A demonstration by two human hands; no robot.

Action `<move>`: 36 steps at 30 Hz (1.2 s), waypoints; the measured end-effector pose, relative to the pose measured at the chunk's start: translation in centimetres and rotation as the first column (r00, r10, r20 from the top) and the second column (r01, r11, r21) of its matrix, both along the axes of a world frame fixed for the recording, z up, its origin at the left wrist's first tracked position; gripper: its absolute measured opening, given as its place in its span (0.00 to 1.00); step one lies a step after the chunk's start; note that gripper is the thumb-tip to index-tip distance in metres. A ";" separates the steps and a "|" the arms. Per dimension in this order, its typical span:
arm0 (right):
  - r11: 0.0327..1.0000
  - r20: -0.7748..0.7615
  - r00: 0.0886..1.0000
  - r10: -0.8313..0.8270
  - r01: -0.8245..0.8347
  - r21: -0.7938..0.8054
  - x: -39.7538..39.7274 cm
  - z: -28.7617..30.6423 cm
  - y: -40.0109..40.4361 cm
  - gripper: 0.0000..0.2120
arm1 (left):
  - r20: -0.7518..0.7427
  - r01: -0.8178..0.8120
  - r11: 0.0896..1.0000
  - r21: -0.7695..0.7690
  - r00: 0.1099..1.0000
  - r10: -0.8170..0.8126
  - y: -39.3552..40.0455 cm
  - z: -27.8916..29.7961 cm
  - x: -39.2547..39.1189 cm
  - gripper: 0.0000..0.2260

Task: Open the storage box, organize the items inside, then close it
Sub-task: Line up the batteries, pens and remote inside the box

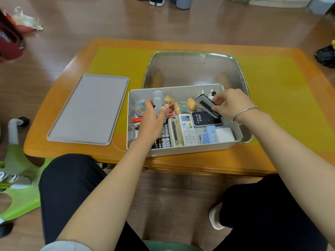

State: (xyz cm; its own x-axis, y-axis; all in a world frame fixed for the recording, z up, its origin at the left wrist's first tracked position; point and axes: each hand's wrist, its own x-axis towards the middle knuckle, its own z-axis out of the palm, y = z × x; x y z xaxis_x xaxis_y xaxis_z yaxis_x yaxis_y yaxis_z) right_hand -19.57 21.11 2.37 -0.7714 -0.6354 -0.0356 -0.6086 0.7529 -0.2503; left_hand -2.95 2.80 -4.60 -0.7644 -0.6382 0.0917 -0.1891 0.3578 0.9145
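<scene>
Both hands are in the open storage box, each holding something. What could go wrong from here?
1. The left hand grips a grey handled gadget close beside the gold ornament and the bear figurine; moving it could topple them.
2. The right hand pinches a dark flat device tilted above the Wi-Fi router; a slip would drop it there.
3. The grey lid may not close over tall items.
</scene>
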 end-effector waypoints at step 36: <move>0.867 0.198 0.915 0.351 -0.398 0.301 2.1 -4.0 -1.2 0.24 | 0.013 0.030 1.000 0.007 0.999 -0.030 0.1 0.7 0.4 0.13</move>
